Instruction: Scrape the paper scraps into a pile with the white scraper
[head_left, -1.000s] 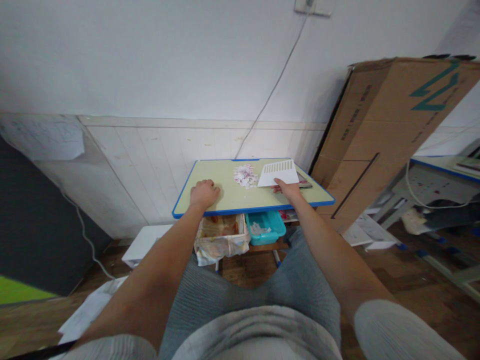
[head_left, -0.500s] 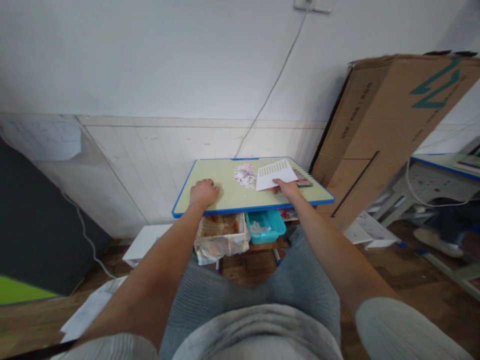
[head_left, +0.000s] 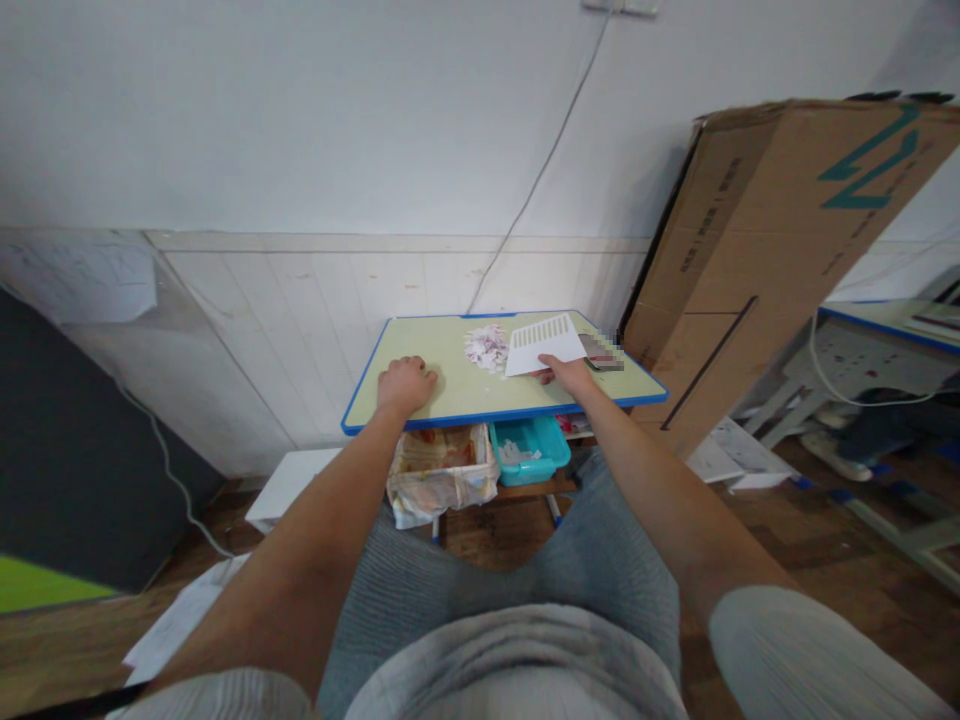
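Observation:
My right hand (head_left: 562, 370) grips a white card (head_left: 544, 348) by its near edge, thumb on top and fingers beneath. Rows of tan strips run along the card's far side. It is held tilted over the desk, just right of a heap of small whitish-purple pieces (head_left: 487, 348). On the left part of the desk (head_left: 450, 395), my left hand (head_left: 406, 386) rests palm down, with nothing seen in it. Its fingers are loosely bent. Behind the card's right side lies a blurred dark flat object (head_left: 604, 350).
Under the desk top sit a cloth-lined basket (head_left: 442, 490) and a turquoise bin (head_left: 532, 470) with pale scraps in it. A tall cardboard box (head_left: 750, 250) leans at the right, and a cable (head_left: 540, 170) hangs down the wall. Part of another person's leg and shoe (head_left: 844, 455) shows far right.
The card and my right hand have shifted slightly left. My left hand stays on the desk. The other person's foot at the right has moved left.

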